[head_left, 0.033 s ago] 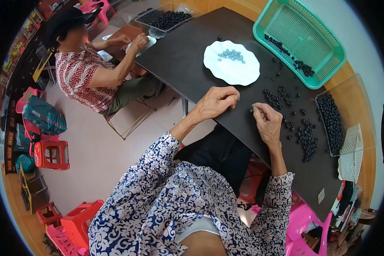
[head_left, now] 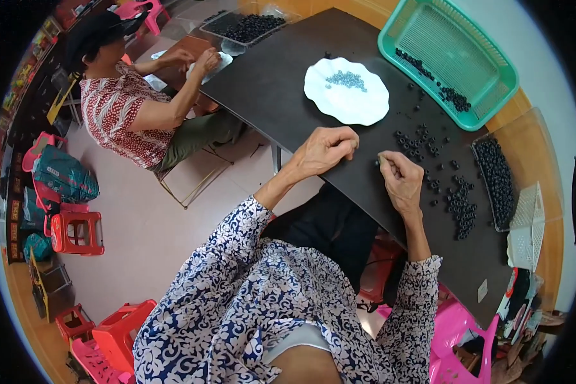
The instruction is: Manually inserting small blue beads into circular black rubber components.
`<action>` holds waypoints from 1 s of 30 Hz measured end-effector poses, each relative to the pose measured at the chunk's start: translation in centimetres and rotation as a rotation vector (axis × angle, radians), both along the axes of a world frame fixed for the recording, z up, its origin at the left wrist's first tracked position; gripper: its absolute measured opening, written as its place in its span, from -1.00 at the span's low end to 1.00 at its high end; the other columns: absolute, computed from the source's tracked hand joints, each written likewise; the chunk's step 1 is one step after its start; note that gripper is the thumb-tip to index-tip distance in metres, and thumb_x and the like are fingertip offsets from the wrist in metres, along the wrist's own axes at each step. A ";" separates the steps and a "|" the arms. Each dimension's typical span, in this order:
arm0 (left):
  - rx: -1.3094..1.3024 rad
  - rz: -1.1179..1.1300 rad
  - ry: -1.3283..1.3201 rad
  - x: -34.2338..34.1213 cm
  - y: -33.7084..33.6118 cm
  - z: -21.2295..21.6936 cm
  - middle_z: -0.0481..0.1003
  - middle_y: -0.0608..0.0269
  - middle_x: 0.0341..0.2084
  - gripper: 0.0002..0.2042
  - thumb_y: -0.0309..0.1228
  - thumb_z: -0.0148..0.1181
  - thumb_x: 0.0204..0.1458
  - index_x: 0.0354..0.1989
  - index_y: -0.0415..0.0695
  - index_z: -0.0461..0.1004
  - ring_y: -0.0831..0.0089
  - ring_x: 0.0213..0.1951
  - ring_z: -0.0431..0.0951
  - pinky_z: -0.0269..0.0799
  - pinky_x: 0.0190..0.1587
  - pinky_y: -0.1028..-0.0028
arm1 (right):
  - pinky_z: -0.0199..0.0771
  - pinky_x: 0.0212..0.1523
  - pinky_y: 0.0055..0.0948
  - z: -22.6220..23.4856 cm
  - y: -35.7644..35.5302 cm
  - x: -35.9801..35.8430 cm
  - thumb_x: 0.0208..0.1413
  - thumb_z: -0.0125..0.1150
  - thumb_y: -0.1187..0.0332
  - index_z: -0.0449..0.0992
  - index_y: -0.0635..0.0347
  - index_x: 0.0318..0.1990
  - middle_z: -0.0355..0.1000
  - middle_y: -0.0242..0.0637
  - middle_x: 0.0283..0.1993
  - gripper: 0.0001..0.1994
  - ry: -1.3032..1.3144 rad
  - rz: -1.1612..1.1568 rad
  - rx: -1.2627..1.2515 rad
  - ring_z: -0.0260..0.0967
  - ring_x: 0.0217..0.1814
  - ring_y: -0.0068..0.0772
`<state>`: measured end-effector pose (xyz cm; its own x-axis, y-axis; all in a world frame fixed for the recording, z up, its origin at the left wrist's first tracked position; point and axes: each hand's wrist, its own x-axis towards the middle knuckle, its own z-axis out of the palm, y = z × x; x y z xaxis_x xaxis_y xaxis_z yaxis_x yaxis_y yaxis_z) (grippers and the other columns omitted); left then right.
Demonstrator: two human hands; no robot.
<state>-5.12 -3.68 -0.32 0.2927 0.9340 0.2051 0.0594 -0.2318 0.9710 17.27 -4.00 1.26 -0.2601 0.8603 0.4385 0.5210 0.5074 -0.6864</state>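
Observation:
My left hand [head_left: 329, 150] is closed in a pinch over the near edge of the dark table [head_left: 269, 83]; whatever its fingertips hold is too small to make out. Across a short gap, my right hand [head_left: 403, 182] has its thumb and forefinger pressed together. A dark speck shows at those fingertips, but I cannot tell what it is. Beyond my left hand lies a white wavy-edged plate [head_left: 355, 112] bearing a cluster of small clear bluish beads [head_left: 347, 80]. Loose black beads [head_left: 461, 208] are scattered on the tabletop beside my right hand.
A green basket [head_left: 385, 45] with some black beads stands at the far right. Nearer is a clear box [head_left: 536, 150] of black beads beside a white perforated basket [head_left: 528, 237]. At the left, another person [head_left: 125, 115] works with both hands. Red stools [head_left: 77, 230] stand on the floor.
The view has shifted very slightly, so the table and its things sit a little higher in the picture. Both hands keep the same pinched pose.

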 end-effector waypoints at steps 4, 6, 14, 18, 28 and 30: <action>0.062 0.016 -0.018 -0.2 -0.1 0.1 0.50 0.28 -0.50 -0.82 -0.43 0.02 0.18 -0.30 -0.29 0.49 0.56 -0.39 0.50 0.42 -0.28 0.56 | 0.15 -0.57 -0.62 -0.3 0.5 -0.4 0.09 0.25 0.53 0.57 0.36 -0.30 0.29 -0.43 -0.59 -0.93 0.019 -0.023 0.009 0.11 -0.58 -0.77; 0.058 0.051 0.026 -0.4 -0.2 0.1 0.51 0.29 -0.51 -0.82 -0.41 0.01 0.18 -0.31 -0.27 0.49 0.55 -0.40 0.51 0.41 -0.30 0.54 | 0.17 -0.55 -0.62 0.2 1.0 -1.1 0.08 0.25 0.53 0.57 0.36 -0.29 0.30 -0.42 -0.58 -0.93 0.010 -0.049 0.027 0.14 -0.57 -0.74; 0.117 0.024 0.057 0.1 0.1 0.0 0.49 0.30 -0.56 -0.80 -0.36 0.00 0.18 -0.32 -0.23 0.49 0.54 -0.44 0.50 0.38 -0.35 0.52 | 0.48 -0.22 -0.32 3.2 6.7 -3.8 0.02 0.23 0.38 0.51 0.14 -0.06 0.43 -0.21 -0.08 -0.72 -0.388 0.053 0.182 0.42 -0.38 -0.35; 0.112 0.019 0.050 -0.2 0.1 -0.2 0.48 0.30 -0.57 -0.78 -0.34 -0.01 0.18 -0.33 -0.22 0.49 0.54 -0.46 0.46 0.36 -0.37 0.51 | 0.48 -0.22 -0.35 3.2 6.6 -4.0 0.00 0.26 0.38 0.51 0.14 -0.06 0.44 -0.21 -0.05 -0.70 -0.426 0.077 0.087 0.44 -0.37 -0.34; 0.130 0.016 0.037 0.4 0.5 -0.6 0.46 0.28 -0.57 -0.79 -0.35 -0.01 0.17 -0.34 -0.24 0.47 0.55 -0.46 0.45 0.36 -0.36 0.50 | 0.47 -0.34 -0.46 0.7 8.6 -3.7 -0.03 0.29 0.44 0.58 0.24 -0.17 0.53 -0.23 -0.19 -0.77 -0.328 0.171 0.137 0.41 -0.46 -0.39; 0.135 0.011 0.043 0.5 0.6 -0.7 0.46 0.28 -0.57 -0.80 -0.36 -0.01 0.17 -0.33 -0.24 0.47 0.55 -0.45 0.45 0.36 -0.35 0.51 | 0.46 -0.35 -0.46 0.8 8.5 -3.4 -0.02 0.29 0.45 0.58 0.24 -0.16 0.53 -0.23 -0.20 -0.77 -0.329 0.172 0.138 0.42 -0.46 -0.40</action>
<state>-4.60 -3.10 -1.00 0.2936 0.9020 0.3166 0.1032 -0.3592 0.9276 13.87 4.46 2.03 -0.5410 0.7308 0.4162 0.6010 0.6821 -0.4165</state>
